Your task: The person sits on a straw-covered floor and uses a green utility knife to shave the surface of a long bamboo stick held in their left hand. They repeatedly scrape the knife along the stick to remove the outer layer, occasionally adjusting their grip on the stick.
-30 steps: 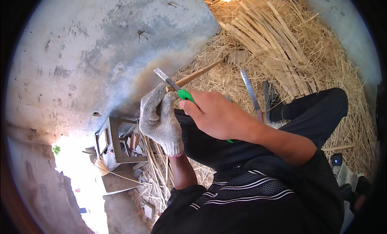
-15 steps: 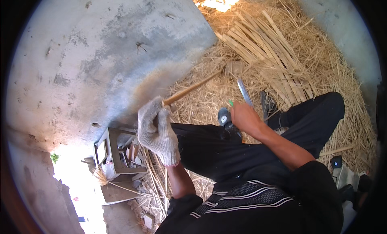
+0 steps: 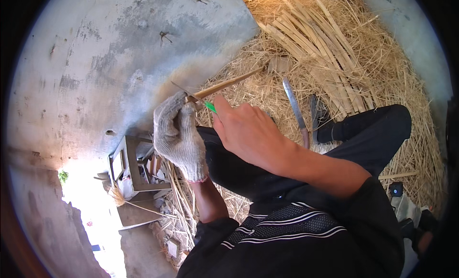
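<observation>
A knitted glove covers my left hand (image 3: 178, 137), which is closed around the near end of a split bamboo strip (image 3: 232, 83). The strip points away to the upper right over the straw. In my bare right hand (image 3: 251, 132) is a small knife with a green handle (image 3: 210, 106). Its thin blade (image 3: 184, 89) crosses the strip's end beside the glove's fingertips, and the two hands almost meet there. Whether the edge bites into the bamboo, I cannot tell. A long-bladed knife (image 3: 292, 102) with a wooden handle lies on the straw to the right of my hands.
A bundle of flat bamboo strips (image 3: 325, 58) rests on the straw (image 3: 397, 82) at the far right. To the left rises a stained plaster wall (image 3: 114, 62). A wooden stool (image 3: 136, 165) stands at lower left. My black-trousered leg (image 3: 373, 129) stretches across the right side.
My right hand has moved left and up from my lap, bringing the green-handled knife to the bamboo strip's end. My left hand has shifted slightly left and upward with the strip.
</observation>
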The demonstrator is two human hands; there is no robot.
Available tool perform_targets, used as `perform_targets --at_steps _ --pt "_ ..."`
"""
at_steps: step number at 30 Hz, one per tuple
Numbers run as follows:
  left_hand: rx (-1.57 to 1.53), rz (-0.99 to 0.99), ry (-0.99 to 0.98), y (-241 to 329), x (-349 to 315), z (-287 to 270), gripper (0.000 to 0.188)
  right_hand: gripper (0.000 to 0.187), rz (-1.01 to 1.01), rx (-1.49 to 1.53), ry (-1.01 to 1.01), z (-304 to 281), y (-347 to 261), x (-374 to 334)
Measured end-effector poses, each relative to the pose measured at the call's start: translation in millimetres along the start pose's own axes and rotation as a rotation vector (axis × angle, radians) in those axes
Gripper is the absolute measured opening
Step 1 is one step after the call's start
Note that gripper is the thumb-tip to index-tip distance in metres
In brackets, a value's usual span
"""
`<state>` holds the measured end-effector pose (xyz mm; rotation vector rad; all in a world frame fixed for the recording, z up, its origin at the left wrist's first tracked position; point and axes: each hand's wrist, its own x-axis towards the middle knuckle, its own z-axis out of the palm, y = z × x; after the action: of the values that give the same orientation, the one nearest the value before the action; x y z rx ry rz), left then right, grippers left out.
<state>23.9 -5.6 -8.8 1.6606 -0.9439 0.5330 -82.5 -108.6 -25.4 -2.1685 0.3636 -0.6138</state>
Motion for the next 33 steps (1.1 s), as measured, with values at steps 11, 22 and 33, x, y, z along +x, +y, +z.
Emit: perform_targets --at_steps 11,22,33 --pt "-0.073 0.012 0.183 25 -1 18 0.017 0.033 0.337 0.154 -0.001 -11 85 -7" --pt "0.031 0.001 0.176 40 -5 12 0.022 0.025 -0.115 0.333 0.015 -22 -1 -14" --pt "-0.039 -0.022 0.177 30 -4 -3 0.024 0.019 -0.081 0.058 0.012 -18 -3 -4"
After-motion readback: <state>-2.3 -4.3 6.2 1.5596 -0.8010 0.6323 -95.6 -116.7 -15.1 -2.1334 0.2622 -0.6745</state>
